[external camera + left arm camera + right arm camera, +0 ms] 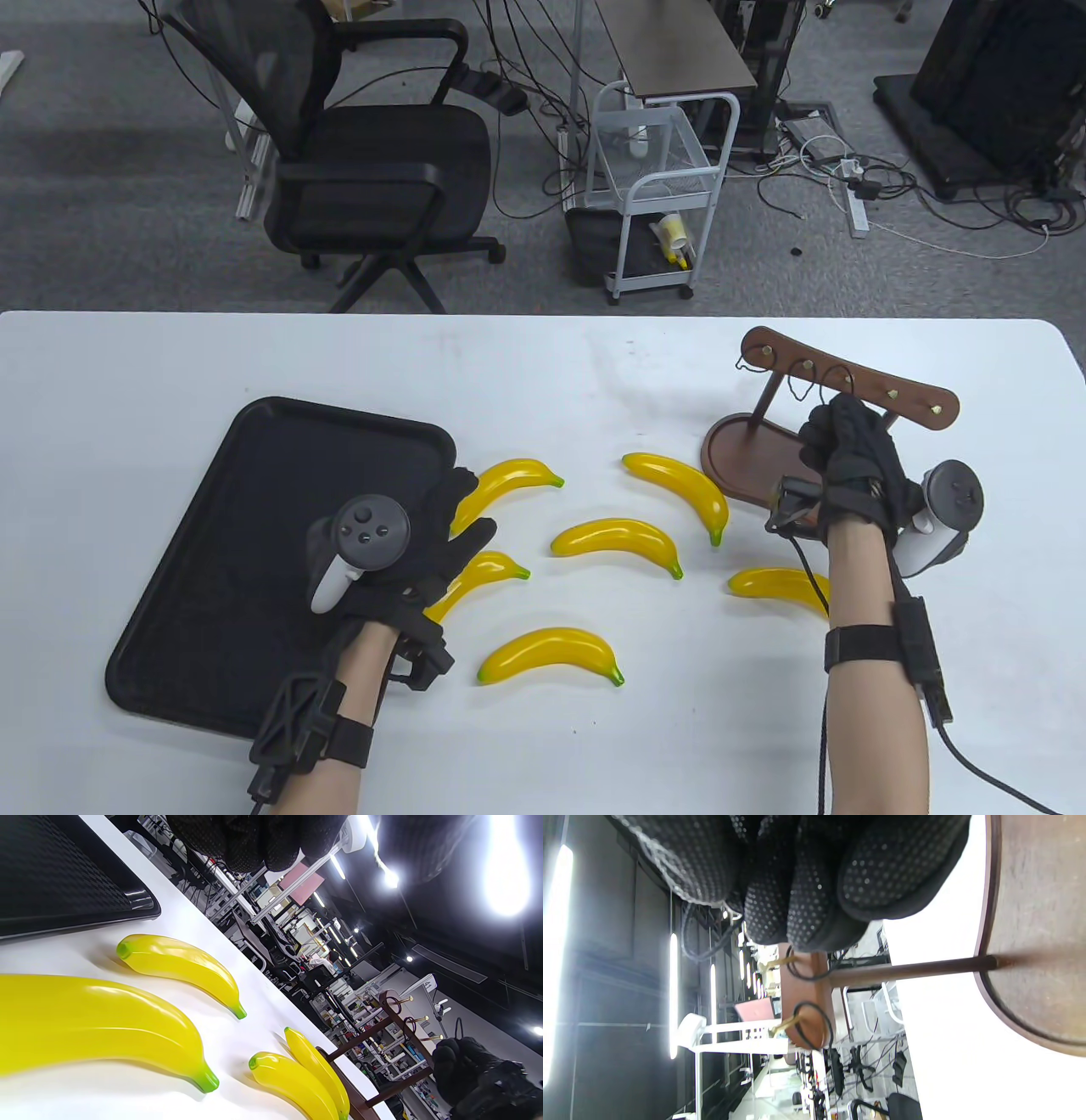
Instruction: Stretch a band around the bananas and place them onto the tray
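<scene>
hands: right hand up at the wooden rack, fingers bunched at a band, grip unclear | left hand loose over bananas | bananas loose on counter beside tray, handy for bundling

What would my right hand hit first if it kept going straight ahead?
Probably the wooden rack's crossbar with its pegs and black bands: the right hand reaches toward it, fingers curled. How close is unclear.
</scene>
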`<action>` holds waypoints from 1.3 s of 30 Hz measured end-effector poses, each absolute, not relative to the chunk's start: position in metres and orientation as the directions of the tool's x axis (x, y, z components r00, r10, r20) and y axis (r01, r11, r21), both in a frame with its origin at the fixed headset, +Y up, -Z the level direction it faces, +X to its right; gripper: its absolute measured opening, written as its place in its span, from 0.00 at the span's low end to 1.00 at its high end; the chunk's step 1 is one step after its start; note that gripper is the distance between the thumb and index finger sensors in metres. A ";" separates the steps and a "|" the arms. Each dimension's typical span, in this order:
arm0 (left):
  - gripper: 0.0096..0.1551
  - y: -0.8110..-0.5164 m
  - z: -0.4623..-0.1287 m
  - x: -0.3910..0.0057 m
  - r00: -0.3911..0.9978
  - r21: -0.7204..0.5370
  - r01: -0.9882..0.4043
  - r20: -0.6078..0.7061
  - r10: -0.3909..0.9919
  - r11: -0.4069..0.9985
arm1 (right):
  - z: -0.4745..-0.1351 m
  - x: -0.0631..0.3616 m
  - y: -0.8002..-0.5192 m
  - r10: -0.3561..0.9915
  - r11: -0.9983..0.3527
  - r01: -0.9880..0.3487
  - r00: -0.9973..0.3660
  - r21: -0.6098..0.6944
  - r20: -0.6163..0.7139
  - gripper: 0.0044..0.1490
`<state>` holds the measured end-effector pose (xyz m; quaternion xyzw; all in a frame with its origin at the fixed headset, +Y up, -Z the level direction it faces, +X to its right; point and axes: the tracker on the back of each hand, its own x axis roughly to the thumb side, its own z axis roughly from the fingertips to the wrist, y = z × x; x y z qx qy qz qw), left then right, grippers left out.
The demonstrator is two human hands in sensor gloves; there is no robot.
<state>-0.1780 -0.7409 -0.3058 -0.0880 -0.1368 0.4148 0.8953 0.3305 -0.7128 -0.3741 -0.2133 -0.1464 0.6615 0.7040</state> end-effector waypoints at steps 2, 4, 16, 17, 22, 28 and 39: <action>0.44 -0.742 -0.306 -0.178 0.622 -0.274 -0.715 0.171 0.764 0.644 | -0.371 0.324 -0.709 0.996 0.029 -0.887 0.067 -0.461 -0.065 0.23; 0.44 -0.743 -0.306 -0.177 0.623 -0.276 -0.713 0.170 0.763 0.644 | -0.369 0.317 -0.706 0.998 0.009 -0.902 0.038 -0.431 -0.059 0.23; 0.44 -0.743 -0.304 -0.177 0.641 -0.267 -0.700 0.171 0.748 0.662 | -0.357 0.261 -0.697 0.998 -0.051 -0.975 -0.056 -0.218 0.014 0.23; 0.44 -0.743 -0.304 -0.176 0.643 -0.267 -0.699 0.172 0.747 0.663 | -0.356 0.254 -0.698 0.998 -0.061 -0.979 -0.066 -0.196 0.020 0.22; 0.44 -0.743 -0.304 -0.176 0.646 -0.264 -0.696 0.176 0.743 0.668 | -0.350 0.230 -0.702 0.997 -0.068 -0.991 -0.072 -0.116 0.028 0.22; 0.44 -0.743 -0.303 -0.179 0.638 -0.255 -0.708 0.169 0.752 0.658 | -0.346 0.206 -0.708 0.995 -0.096 -0.995 -0.096 -0.015 0.041 0.22; 0.44 -0.743 -0.302 -0.176 0.639 -0.263 -0.701 0.179 0.748 0.663 | -0.341 0.165 -0.720 0.992 -0.126 -0.974 -0.119 0.188 0.048 0.22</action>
